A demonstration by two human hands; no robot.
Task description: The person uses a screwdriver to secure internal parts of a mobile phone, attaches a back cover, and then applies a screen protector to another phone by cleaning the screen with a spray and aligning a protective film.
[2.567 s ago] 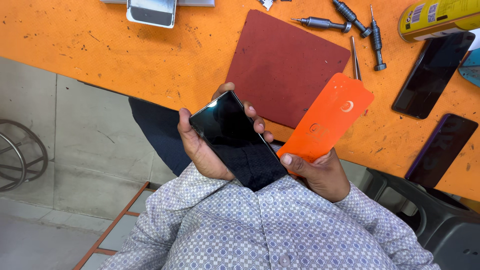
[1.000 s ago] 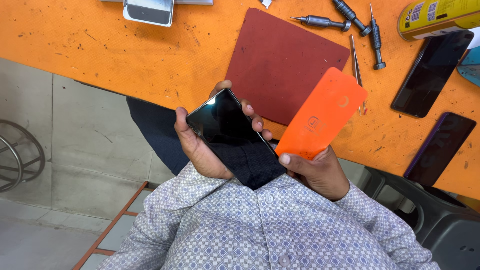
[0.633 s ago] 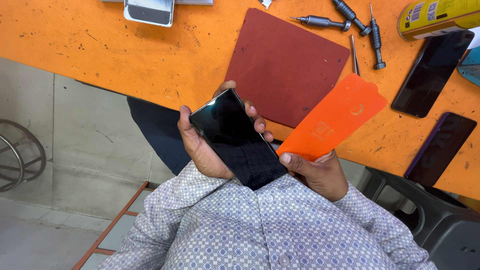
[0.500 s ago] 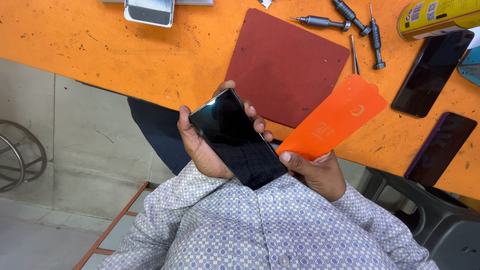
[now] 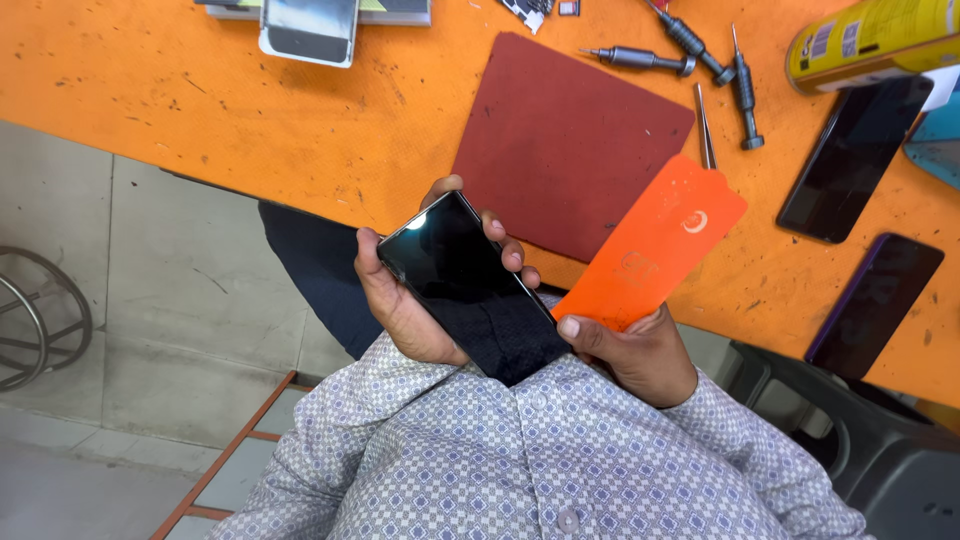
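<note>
Head view: a black phone [image 5: 470, 285] is cradled, screen up, in the left hand [image 5: 405, 310], whose grip is wrapped round its edges, close to the chest. An orange card [image 5: 655, 245] is pinched in the right hand [image 5: 635, 350], slanted over the counter [image 5: 250, 110] edge beside a dark red mat [image 5: 570, 140].

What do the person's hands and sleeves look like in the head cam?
Both hands are bare: no gloves, and no rings or watch that I can see. The left hand and right hand come out of long sleeves of a button-up shirt, light lavender-white with a small repeating blue-purple diamond and dot print. The cuffs reach the wrists. Pale buttons run down the shirt front.
</note>
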